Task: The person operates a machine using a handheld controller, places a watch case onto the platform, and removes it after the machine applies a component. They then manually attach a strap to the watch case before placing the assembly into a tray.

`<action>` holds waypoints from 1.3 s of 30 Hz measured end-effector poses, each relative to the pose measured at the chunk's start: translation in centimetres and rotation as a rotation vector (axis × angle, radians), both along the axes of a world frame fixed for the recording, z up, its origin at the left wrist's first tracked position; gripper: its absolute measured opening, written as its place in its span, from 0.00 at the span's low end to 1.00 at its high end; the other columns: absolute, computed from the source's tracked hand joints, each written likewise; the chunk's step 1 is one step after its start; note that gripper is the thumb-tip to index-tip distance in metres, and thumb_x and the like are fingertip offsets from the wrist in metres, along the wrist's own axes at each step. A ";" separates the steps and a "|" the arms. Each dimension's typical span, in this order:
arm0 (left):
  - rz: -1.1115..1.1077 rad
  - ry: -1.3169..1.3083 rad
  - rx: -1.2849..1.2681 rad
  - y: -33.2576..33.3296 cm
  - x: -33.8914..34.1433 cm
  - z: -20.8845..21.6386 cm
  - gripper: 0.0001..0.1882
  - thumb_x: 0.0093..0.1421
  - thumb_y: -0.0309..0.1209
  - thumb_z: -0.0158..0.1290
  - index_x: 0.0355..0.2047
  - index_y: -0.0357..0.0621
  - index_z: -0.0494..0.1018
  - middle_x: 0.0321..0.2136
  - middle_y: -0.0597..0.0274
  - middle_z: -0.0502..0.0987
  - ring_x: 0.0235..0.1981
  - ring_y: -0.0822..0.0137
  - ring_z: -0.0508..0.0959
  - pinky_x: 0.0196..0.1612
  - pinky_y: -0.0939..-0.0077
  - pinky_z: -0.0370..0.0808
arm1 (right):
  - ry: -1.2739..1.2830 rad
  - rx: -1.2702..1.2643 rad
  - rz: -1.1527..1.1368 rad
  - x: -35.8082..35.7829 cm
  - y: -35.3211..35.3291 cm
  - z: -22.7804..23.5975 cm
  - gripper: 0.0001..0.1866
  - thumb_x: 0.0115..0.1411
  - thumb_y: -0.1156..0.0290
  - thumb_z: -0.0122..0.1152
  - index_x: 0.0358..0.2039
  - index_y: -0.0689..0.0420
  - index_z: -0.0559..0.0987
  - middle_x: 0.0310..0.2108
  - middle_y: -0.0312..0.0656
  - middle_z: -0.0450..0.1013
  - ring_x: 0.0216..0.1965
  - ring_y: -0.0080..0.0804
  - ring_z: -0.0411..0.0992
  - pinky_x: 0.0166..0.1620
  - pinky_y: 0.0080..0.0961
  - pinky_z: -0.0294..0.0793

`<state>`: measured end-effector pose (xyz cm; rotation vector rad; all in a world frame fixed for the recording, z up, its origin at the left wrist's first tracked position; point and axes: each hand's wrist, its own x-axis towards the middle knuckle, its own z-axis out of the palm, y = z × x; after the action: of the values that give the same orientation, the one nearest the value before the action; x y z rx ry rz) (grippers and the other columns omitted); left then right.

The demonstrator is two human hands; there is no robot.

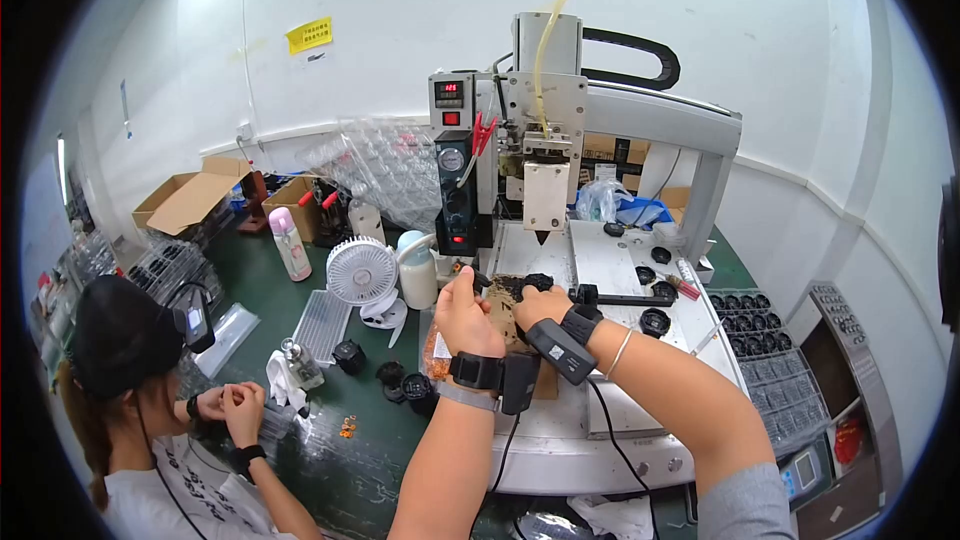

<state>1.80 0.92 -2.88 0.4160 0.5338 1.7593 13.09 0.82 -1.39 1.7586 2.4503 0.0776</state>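
My left hand point(468, 318) is raised at the front of the dispensing machine, its fingers curled. A small dark piece point(480, 280) shows at its fingertips; its kind I cannot make out. Just to the right, my right hand point(538, 308) has its fingers closed on a black round plastic part point(537, 282), partly hidden by the fingers. Both hands are over a stained brown work surface point(503, 312) on the machine's bed. Above and behind the right hand hangs the machine's white head with a dark pointed nozzle point(543, 237), apart from the part. Each wrist wears a black strapped device.
More black round parts lie on the white machine bed point(622, 380), beside a black bar point(630, 300). Trays of black parts point(745, 325) stand at the right. A white fan point(362, 275), bottles and black cups fill the green table at left, where a co-worker point(150, 410) sits.
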 end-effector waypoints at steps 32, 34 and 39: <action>-0.061 -0.004 0.026 -0.5 -0.5 0.1 0.08 0.55 0.31 0.57 0.25 0.46 0.69 0.17 0.75 0.64 0.17 0.82 0.61 0.19 0.88 0.59 | 0.363 0.442 0.630 8.8 4.0 0.8 0.08 0.41 0.69 0.54 0.14 0.60 0.76 0.19 0.53 0.72 0.21 0.46 0.70 0.25 0.37 0.69; -0.144 -0.014 0.062 -1.0 2.0 1.0 0.07 0.55 0.31 0.57 0.25 0.46 0.69 0.17 0.75 0.64 0.17 0.82 0.61 0.19 0.88 0.59 | 0.193 0.264 0.245 17.6 9.1 -4.0 0.08 0.41 0.69 0.57 0.10 0.55 0.72 0.11 0.42 0.64 0.15 0.32 0.64 0.20 0.28 0.64; -0.091 -0.005 0.035 -0.5 -0.3 0.3 0.07 0.55 0.31 0.57 0.25 0.45 0.69 0.17 0.74 0.65 0.16 0.82 0.61 0.19 0.88 0.59 | -0.720 0.289 0.519 14.8 8.4 -2.9 0.07 0.45 0.72 0.56 0.19 0.63 0.77 0.18 0.50 0.72 0.23 0.47 0.73 0.23 0.33 0.71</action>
<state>1.55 0.43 -2.58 0.4536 0.4733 1.6836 27.87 9.24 -4.24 0.8623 2.2987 0.9622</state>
